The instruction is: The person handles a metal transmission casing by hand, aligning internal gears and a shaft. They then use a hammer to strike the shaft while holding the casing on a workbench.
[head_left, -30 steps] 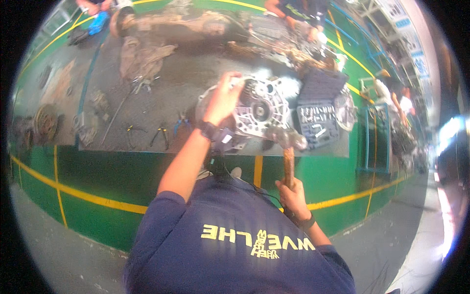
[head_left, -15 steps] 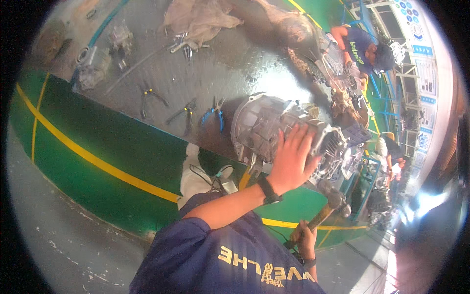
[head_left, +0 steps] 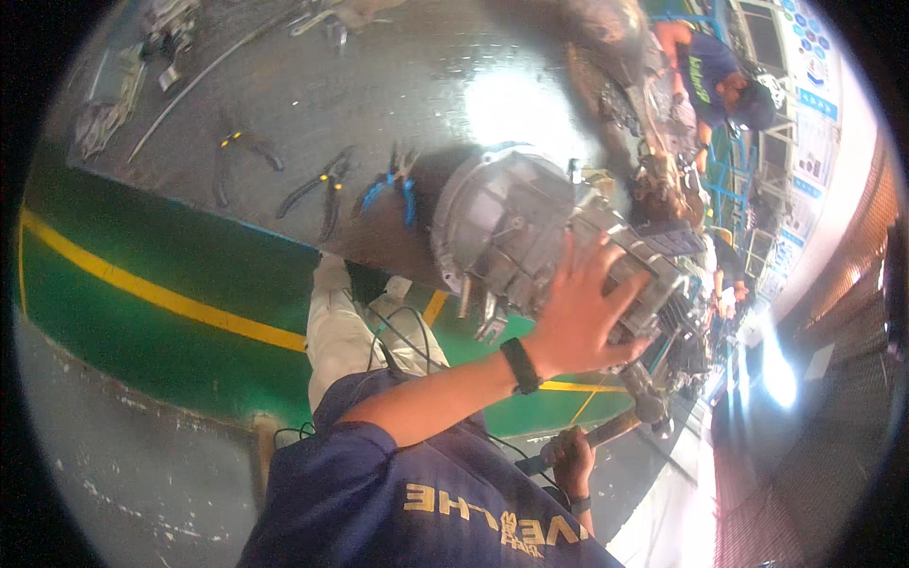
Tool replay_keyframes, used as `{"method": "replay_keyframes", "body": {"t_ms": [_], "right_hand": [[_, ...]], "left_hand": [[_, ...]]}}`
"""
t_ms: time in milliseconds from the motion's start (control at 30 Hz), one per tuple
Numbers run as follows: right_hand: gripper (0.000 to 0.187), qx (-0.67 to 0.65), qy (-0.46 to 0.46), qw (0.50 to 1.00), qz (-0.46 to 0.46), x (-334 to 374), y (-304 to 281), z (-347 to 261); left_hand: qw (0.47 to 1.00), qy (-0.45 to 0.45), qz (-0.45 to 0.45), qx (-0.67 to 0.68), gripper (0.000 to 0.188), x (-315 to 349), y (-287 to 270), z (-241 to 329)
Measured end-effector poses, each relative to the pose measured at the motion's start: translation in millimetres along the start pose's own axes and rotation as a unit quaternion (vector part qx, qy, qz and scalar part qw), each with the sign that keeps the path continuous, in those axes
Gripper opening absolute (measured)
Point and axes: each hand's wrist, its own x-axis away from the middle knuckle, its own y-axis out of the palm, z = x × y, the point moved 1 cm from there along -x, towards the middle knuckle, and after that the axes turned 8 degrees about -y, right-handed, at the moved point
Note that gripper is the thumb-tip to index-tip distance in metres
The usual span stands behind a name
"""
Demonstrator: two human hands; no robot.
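Observation:
A large grey metal gearbox housing [head_left: 497,213] lies on its side at the near edge of the dark workbench [head_left: 398,76]. My left hand [head_left: 592,308] lies on top of it, palm down with the fingers spread. Lower right, my right hand [head_left: 572,459] is wrapped round the handle of a hammer [head_left: 614,428]. The hammer's metal head is raised beside the housing's ribbed right end; whether they touch cannot be made out. Left of the housing lie blue-handled pliers [head_left: 408,201] and two dark pliers [head_left: 333,201] with yellow marks.
Metal parts [head_left: 109,118] and a thin rod [head_left: 194,80] lie at the bench's far left. Another person [head_left: 705,71] in a dark shirt bends over parts at the upper right. A dark cable [head_left: 417,322] hangs by my legs. Below is green floor [head_left: 142,260] with yellow lines.
The view has turned, so the bench tools appear further left. My left hand's fingers are spread wider on the housing. My right hand still grips the hammer, its head closer to my left hand.

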Motion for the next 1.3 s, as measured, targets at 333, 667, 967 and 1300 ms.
{"method": "replay_keyframes", "body": {"t_ms": [333,667,967,1300], "right_hand": [[0.074,-0.068,-0.078,0.994,-0.029,6,8,-30],[0.074,0.124,-0.107,0.967,-0.197,-45,53,-118],[0.081,0.030,-0.140,0.970,-0.198,-56,44,-131],[0.075,0.067,-0.084,0.985,-0.133,-54,38,-130]], "left_hand": [[0.999,0.001,0.026,0.020,0.081,5,5,3],[0.999,0.007,0.016,0.030,0.095,13,7,-7],[0.998,-0.012,0.034,0.049,0.094,14,9,-10],[0.997,-0.004,0.026,0.068,0.094,10,6,-10]]}}
